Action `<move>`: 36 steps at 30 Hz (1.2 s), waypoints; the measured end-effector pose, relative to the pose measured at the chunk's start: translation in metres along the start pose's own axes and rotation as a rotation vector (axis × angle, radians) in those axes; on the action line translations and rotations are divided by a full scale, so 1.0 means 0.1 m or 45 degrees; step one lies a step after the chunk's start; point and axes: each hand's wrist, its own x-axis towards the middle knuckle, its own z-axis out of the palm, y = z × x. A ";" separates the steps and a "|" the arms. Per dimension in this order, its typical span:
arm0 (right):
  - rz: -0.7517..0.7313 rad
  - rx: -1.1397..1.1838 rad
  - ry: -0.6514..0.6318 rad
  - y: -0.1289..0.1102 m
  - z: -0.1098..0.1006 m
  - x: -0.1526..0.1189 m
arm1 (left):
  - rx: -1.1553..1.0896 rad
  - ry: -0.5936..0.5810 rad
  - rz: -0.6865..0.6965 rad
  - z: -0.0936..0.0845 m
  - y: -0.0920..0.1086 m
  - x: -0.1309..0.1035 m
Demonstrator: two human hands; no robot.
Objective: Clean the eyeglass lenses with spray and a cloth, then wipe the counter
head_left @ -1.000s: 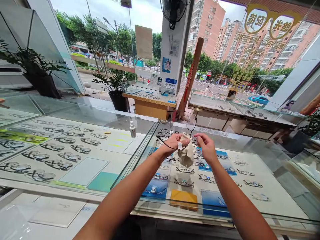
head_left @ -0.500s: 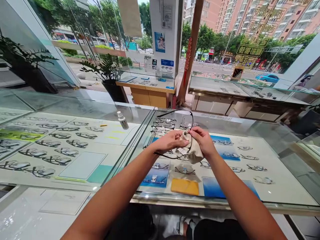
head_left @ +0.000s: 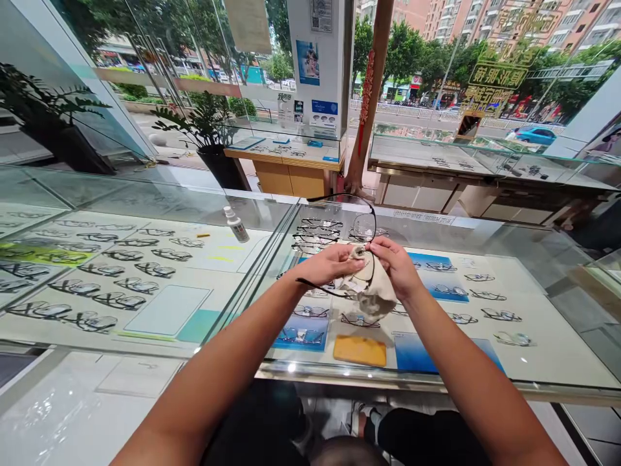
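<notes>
Above the glass display counter, both hands hold a pair of dark-framed eyeglasses [head_left: 374, 217], turned sideways with its temples pointing left. My left hand [head_left: 332, 264] is closed on a beige cleaning cloth [head_left: 376, 294] that wraps the lower lens. With thumb and fingers, my right hand [head_left: 395, 264] pinches the frame near the bridge, beside the cloth. The cloth hangs down between the hands and hides most of the lower lens. The upper lens is bare.
Rows of eyeglasses [head_left: 99, 299] lie inside the glass counter. A white spray bottle [head_left: 236, 225] stands on the counter at left. An orange-yellow case [head_left: 359, 350] lies near the front edge. Potted plants [head_left: 206, 133] and another display case [head_left: 286, 155] stand beyond.
The view has tilted slightly downward. Both hands still hold the eyeglasses and cloth, and the cloth's folds around the lower lens have shifted a little.
</notes>
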 end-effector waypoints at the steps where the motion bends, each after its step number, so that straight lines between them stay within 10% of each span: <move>1: 0.029 0.012 0.016 -0.01 0.01 -0.01 | -0.030 -0.041 -0.011 0.00 0.01 0.00; 12: -0.027 0.030 0.028 0.00 0.02 0.00 | 0.061 0.113 0.068 0.10 -0.04 0.06; 20: -0.083 -0.068 0.106 0.02 -0.05 0.05 | 0.060 -0.032 -0.086 -0.14 -0.03 0.02; 36: -0.237 -0.340 0.163 0.01 -0.10 0.02 | -0.333 0.225 0.017 -0.38 0.01 -0.03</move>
